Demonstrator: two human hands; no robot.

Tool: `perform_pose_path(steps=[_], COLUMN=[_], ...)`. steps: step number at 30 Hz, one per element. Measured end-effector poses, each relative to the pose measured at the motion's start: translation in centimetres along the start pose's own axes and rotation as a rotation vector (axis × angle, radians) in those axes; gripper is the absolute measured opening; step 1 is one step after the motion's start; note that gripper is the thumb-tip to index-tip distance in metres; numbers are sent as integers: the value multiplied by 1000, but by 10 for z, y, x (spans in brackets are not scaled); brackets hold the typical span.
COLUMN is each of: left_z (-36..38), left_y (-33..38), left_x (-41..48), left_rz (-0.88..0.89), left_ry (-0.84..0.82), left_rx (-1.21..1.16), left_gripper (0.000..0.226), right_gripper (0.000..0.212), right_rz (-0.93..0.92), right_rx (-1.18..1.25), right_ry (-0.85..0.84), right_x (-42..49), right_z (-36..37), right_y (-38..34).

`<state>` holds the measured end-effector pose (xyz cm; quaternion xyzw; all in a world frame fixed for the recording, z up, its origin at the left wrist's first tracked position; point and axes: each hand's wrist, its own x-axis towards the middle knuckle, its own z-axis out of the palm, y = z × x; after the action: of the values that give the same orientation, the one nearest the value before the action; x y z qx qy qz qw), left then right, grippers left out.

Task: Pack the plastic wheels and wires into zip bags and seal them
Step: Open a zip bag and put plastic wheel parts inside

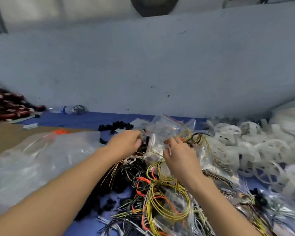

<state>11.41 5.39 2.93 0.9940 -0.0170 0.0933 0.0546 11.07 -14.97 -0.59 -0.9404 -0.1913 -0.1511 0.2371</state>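
Note:
A clear zip bag [157, 144] with a red seal strip sits between my hands at the centre of the view. My left hand [126, 142] grips its left edge with curled fingers. My right hand [179, 153] pinches the bag's right side, close to a loop of yellow and black wires [193, 137]. Below my hands lies a tangled pile of yellow, orange, black and white wires [163, 198]. To the right is a heap of translucent white plastic wheels [266, 150]. The image is blurred, so the bag's contents are unclear.
Large clear plastic sheeting [41, 160] covers the left side. Black parts [116, 126] lie behind the bag. A plastic bottle [65, 109] and a dark wheel [79, 109] rest by the grey wall. Dark red items [7, 106] are piled at far left.

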Motion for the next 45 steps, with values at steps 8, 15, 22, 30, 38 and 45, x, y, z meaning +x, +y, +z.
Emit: perform_pose_path(steps=[8, 15, 22, 30, 38, 45], left_z=[22, 45, 0, -32, -15, -7], left_y=[-62, -13, -34, -113, -142, -146], left_x=[-9, 9, -7, -75, -112, -106], left_rz=[-204, -154, -108, -251, -172, -590], left_ry=[-27, -36, -92, -286, -1, 220], left_rx=[-367, -412, 34, 213, 457, -4], left_gripper=[21, 32, 29, 73, 29, 58], right_gripper=[35, 33, 34, 35, 36, 36], right_rz=[1, -6, -75, -248, -263, -236], right_rx=[-67, -130, -107, -3, 10, 8], right_ry=[-136, -186, -115, -74, -97, -76], right_x=[1, -7, -19, -29, -48, -59], right_z=[41, 35, 31, 46, 38, 26], right_y=[-16, 1, -2, -72, -85, -81])
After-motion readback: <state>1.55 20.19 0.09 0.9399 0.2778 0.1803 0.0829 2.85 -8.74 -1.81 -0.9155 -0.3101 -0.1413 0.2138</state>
